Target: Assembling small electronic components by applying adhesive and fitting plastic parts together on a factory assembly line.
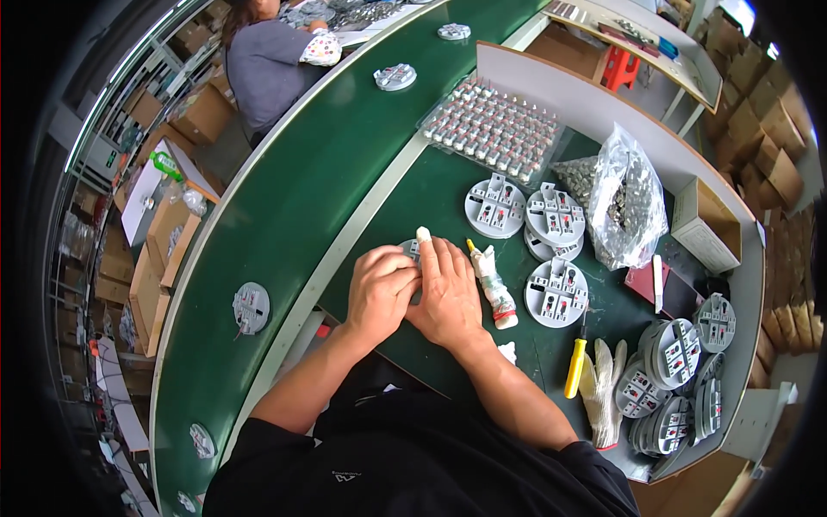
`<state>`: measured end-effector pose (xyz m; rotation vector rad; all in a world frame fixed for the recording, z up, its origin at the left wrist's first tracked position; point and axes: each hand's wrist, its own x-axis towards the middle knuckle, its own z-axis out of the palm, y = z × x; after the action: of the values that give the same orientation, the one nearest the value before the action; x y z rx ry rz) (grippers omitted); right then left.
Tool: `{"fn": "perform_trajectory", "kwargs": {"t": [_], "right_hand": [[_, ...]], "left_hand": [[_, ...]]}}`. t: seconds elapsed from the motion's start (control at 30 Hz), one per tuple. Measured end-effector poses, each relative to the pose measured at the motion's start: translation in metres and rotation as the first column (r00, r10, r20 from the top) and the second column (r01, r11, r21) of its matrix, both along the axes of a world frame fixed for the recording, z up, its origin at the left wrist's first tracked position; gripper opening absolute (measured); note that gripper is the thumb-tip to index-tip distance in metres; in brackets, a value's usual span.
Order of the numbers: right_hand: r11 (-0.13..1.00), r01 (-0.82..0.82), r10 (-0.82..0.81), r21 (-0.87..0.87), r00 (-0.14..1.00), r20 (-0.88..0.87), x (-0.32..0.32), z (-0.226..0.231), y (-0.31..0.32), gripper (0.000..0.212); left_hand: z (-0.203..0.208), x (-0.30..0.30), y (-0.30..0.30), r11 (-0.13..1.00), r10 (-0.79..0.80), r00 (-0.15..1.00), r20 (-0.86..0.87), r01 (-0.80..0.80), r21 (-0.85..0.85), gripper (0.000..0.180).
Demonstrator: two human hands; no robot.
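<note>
My left hand [379,289] and my right hand [446,297] meet over a grey round plastic base [410,247] at the near edge of the green bench. Only a small part of that base shows; the fingers cover the rest. Curled fingers of the left hand close on it from the left. The right hand's fingers lie straight and together over it, one tip wrapped in white. Right beside this hand lies a cloth-wrapped tool [493,289] with a yellow tip. Finished-looking round bases with white and red parts, such as this one [556,293], rest farther right.
A tray of small white parts [495,133] stands at the back, beside a clear bag of metal pieces [627,202]. A yellow-handled screwdriver [575,369], a glove [606,392] and piled bases [672,353] are at right. The green conveyor belt [319,181] carries several bases; a person [271,69] sits beyond.
</note>
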<state>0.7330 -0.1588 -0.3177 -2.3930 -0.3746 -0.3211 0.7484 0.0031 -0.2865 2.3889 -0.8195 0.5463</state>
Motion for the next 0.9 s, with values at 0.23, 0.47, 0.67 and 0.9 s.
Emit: {"fn": "perform_trajectory", "kwargs": {"t": [0.23,0.47,0.67,0.9], "right_hand": [[1.0,-0.023,0.023,-0.007,0.999,-0.023,-0.004,0.008,0.0,0.114],[0.999,-0.022,0.022,-0.044,1.0,-0.006,-0.003,0.008,-0.002,0.111],[0.999,-0.006,0.007,-0.04,1.0,0.006,-0.001,0.005,-0.001,0.108],[0.997,-0.004,-0.001,-0.071,0.997,-0.072,0.0,0.012,0.001,0.108]], "left_hand": [[0.004,0.019,0.018,0.974,-0.222,0.969,-0.106,0.226,0.032,0.011],[-0.008,0.013,0.009,0.995,-0.035,0.997,-0.074,0.028,-0.093,0.011],[-0.002,0.021,0.013,0.99,-0.138,0.99,0.002,0.138,0.0,0.011],[-0.003,0.034,0.022,0.976,-0.21,0.977,-0.038,0.212,0.054,0.013]]}}
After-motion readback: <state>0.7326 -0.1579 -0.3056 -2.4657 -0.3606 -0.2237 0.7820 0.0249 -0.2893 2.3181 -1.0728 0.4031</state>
